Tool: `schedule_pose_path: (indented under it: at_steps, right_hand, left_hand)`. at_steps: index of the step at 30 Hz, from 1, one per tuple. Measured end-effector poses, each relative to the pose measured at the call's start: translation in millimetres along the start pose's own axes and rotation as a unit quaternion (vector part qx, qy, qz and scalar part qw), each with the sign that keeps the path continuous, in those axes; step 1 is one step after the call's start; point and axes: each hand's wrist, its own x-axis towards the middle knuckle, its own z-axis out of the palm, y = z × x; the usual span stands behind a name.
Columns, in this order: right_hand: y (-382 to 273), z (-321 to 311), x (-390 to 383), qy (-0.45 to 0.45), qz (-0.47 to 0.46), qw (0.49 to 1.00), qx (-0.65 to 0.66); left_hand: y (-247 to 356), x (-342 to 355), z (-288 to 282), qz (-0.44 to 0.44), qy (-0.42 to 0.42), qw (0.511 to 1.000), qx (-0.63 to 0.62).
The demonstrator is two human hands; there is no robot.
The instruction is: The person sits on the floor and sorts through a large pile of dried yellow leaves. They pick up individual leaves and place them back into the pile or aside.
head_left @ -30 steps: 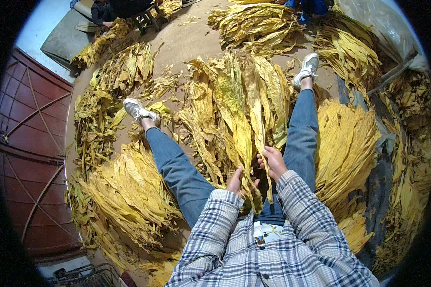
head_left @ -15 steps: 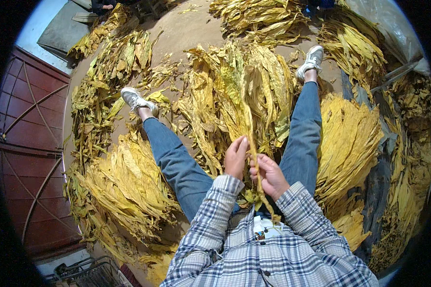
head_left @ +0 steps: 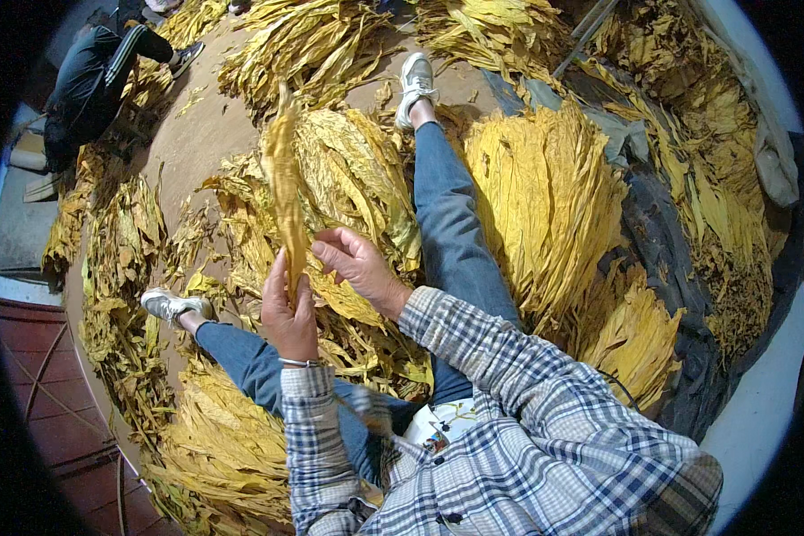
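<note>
A long dried yellow tobacco leaf stands upright over the pile between my legs. Its lower end is pinched between the thumb and fingers of my left hand, which has a thin band at the wrist. Close to the leaf's right side is my right hand, fingers bent and somewhat apart, with nothing visible in them. Whether its fingertips touch the leaf I cannot tell. Below and behind both hands lies a loose heap of tobacco leaves, yellow with brown edges.
Large yellow leaf bundles lie beside my right leg and my left leg. More leaf heaps lie at the far side. A person in dark trousers is at the far left. Dark sheeting stretches along the right, and a red metal door stands left.
The view has turned rightward. Both hands have moved forward from near my waist. The leaf is now raised in my left hand, and my right hand has loosened from it.
</note>
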Motion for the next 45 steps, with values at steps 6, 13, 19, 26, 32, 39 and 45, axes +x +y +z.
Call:
schedule_pose_path:
  at_steps: [6,13,19,26,32,39,45]
  right_hand:
    - [52,-48,-15,0.094,0.114,0.988,-0.038]
    - [85,-65,-55,0.146,0.201,0.960,0.130]
    - [87,-94,-63,0.134,0.252,0.918,0.276]
    - [74,-86,-65,0.142,0.296,0.898,0.293]
    - [102,-89,-73,0.142,0.294,0.901,0.286]
    - [107,-85,-79,0.117,0.303,0.888,0.325]
    - [76,-85,-64,0.028,0.268,0.889,0.371]
  left_hand:
    - [-40,-50,0,-0.057,-0.136,0.985,0.094]
    - [-91,-108,17,-0.276,-0.038,0.945,-0.169]
    - [-90,-106,11,-0.355,-0.028,0.919,-0.168]
    - [-116,-93,-21,-0.371,0.057,0.897,-0.232]
    - [-130,-101,-48,-0.338,0.073,0.906,-0.246]
    - [-50,-97,-44,-0.431,-0.142,0.884,-0.113]
    - [-27,-116,-52,-0.419,-0.166,0.875,-0.176]
